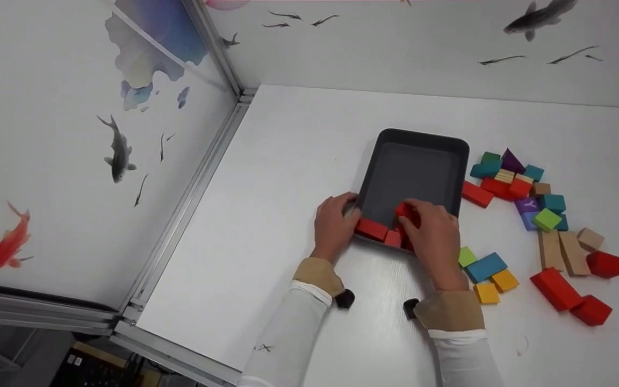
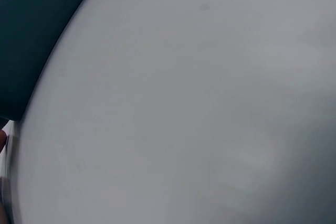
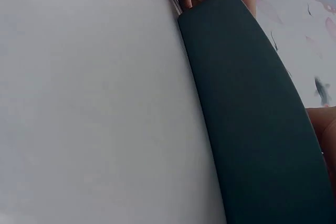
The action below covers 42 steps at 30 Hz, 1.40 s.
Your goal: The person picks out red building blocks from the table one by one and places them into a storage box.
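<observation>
A dark grey rectangular tray [image 1: 422,137] lies on the white table. Along its near end sit a long red block [image 1: 372,229] and a smaller red block [image 1: 393,238]. My left hand [image 1: 334,226] grips the tray's near left corner, thumb by the rim and fingers along the outer side. Inside the tray, my right hand [image 1: 434,236] pinches a red block [image 1: 403,209] between thumb and fingers, above more red partly hidden by the hand. Both wrist views mostly show table and the tray's outer wall [image 3: 252,103].
Right of the tray lie several colored blocks: a red block [image 1: 477,194], a purple triangle [image 1: 511,161], a blue block [image 1: 486,267], a yellow block [image 1: 487,293] and a plain wooden plank [image 1: 550,250]. Panels with painted fish [image 1: 119,150] border the table at left and back.
</observation>
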Each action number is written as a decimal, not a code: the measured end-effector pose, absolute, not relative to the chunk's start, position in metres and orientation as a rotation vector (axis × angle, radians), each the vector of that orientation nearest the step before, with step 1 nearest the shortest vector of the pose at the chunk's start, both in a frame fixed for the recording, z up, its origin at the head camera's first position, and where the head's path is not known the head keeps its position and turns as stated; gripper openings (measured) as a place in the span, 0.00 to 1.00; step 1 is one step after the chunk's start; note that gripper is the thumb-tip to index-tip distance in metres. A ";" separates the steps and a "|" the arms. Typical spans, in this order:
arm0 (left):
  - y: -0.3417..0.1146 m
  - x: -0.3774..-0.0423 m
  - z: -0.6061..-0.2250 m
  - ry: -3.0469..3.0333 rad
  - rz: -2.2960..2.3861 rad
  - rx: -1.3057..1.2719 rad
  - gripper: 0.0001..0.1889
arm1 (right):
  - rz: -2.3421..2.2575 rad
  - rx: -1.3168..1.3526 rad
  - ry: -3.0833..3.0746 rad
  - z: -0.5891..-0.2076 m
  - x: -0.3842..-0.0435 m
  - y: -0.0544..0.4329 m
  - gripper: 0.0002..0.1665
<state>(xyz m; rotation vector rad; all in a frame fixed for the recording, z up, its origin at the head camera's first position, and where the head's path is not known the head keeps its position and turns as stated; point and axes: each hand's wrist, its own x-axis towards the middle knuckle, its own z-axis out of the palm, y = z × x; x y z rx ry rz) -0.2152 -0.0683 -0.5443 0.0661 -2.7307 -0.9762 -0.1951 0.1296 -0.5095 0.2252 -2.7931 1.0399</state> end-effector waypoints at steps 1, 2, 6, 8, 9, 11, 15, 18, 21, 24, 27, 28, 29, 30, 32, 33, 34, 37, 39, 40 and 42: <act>-0.068 -0.215 -0.544 -2.729 -0.978 0.068 0.17 | 1.023 0.218 -2.800 -0.510 -0.195 0.129 0.28; -0.069 -0.215 -0.545 -2.731 -0.977 0.075 0.17 | 1.017 0.217 -2.802 -0.510 -0.195 0.128 0.28; -0.069 -0.215 -0.544 -2.730 -0.997 0.086 0.17 | 0.985 0.229 -2.795 -0.511 -0.196 0.128 0.26; -0.068 -0.216 -0.545 -2.733 -1.000 0.078 0.17 | 0.962 0.245 -2.785 -0.512 -0.197 0.128 0.24; -0.068 -0.216 -0.545 -2.735 -0.999 0.073 0.17 | 0.939 0.254 -2.781 -0.513 -0.197 0.129 0.23; -0.068 -0.217 -0.546 -2.737 -0.989 0.064 0.17 | 0.899 0.279 -2.768 -0.514 -0.197 0.129 0.20; -0.067 -0.217 -0.548 -2.748 -0.969 0.065 0.17 | 0.851 0.313 -2.750 -0.517 -0.196 0.129 0.17; -0.067 -0.217 -0.548 -2.751 -0.968 0.068 0.17 | 0.858 0.312 -2.753 -0.517 -0.194 0.130 0.16; -0.068 -0.217 -0.547 -2.752 -0.972 0.069 0.17 | 0.866 0.303 -2.773 -0.515 -0.193 0.130 0.17; -0.068 -0.217 -0.547 -2.752 -0.980 0.071 0.17 | 0.871 0.299 -2.784 -0.514 -0.193 0.131 0.18; -0.068 -0.217 -0.548 -2.758 -0.975 0.072 0.17 | 0.866 0.303 -2.783 -0.514 -0.193 0.131 0.18; -0.068 -0.217 -0.548 -2.758 -0.975 0.071 0.17 | 0.862 0.303 -2.779 -0.514 -0.193 0.131 0.19; -0.067 -0.217 -0.547 -2.757 -0.980 0.066 0.17 | 0.859 0.303 -2.776 -0.514 -0.193 0.131 0.19; -0.067 -0.217 -0.546 -2.756 -0.980 0.063 0.17 | 0.854 0.305 -2.775 -0.514 -0.193 0.132 0.19; -0.067 -0.216 -0.546 -2.749 -0.978 0.056 0.17 | 0.843 0.309 -2.781 -0.515 -0.193 0.132 0.19; -0.067 -0.216 -0.545 -2.745 -0.980 0.051 0.17 | 0.835 0.307 -2.782 -0.515 -0.194 0.132 0.19; -0.067 -0.216 -0.545 -2.745 -0.979 0.047 0.17 | 0.828 0.306 -2.783 -0.515 -0.194 0.132 0.19; -0.066 -0.216 -0.545 -2.750 -0.970 0.049 0.17 | 0.815 0.309 -2.792 -0.516 -0.194 0.131 0.20; -0.066 -0.216 -0.545 -2.752 -0.967 0.054 0.17 | 0.825 0.309 -2.793 -0.516 -0.194 0.131 0.21; -0.067 -0.216 -0.546 -2.753 -0.965 0.056 0.17 | 0.833 0.313 -2.794 -0.517 -0.193 0.130 0.22; -0.067 -0.216 -0.547 -2.751 -0.964 0.062 0.17 | 0.851 0.323 -2.806 -0.516 -0.193 0.130 0.24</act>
